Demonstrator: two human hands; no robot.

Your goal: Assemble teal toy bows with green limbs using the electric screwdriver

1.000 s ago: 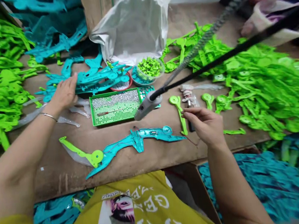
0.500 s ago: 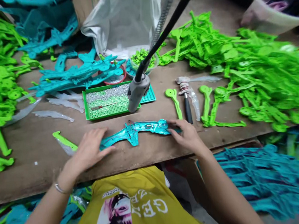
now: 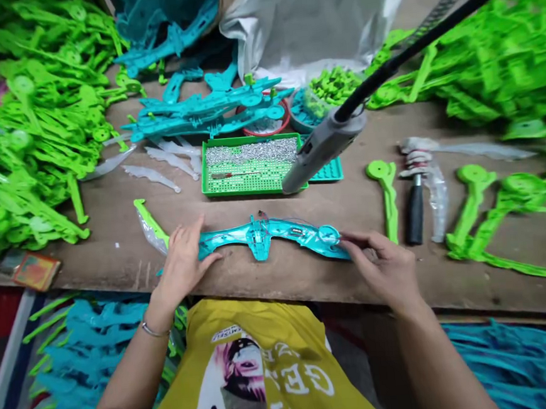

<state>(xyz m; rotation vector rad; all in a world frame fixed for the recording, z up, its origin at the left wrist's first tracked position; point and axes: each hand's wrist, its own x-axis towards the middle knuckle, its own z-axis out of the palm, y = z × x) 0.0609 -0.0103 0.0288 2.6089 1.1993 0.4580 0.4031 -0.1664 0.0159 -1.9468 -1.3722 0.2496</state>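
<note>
A teal bow-shaped plastic shell (image 3: 258, 238) lies hollow side up near the table's front edge. Thin wires and small metal pieces show inside it. My left hand (image 3: 185, 257) grips its left end, thumb on the near side and fingers on the far side, partly hiding that end. At the other tip, beside a round socket, the thumb and fingers of my right hand (image 3: 382, 265) pinch together on the shell's edge. A light green arm with a clear blade-like piece (image 3: 153, 230) lies just left of my left hand.
A grey electric screwdriver (image 3: 321, 153) hangs over a green tray (image 3: 215, 189) of small screws. Green parts are heaped on the left (image 3: 26, 135) and right. Teal shells (image 3: 204, 112) are stacked behind. A black-handled hammer (image 3: 414, 209) lies to the right.
The view has swung left, so the table's things appear farther right. The shell's right end now sits lower in view, and my right hand's fingers have closed on its tip.
</note>
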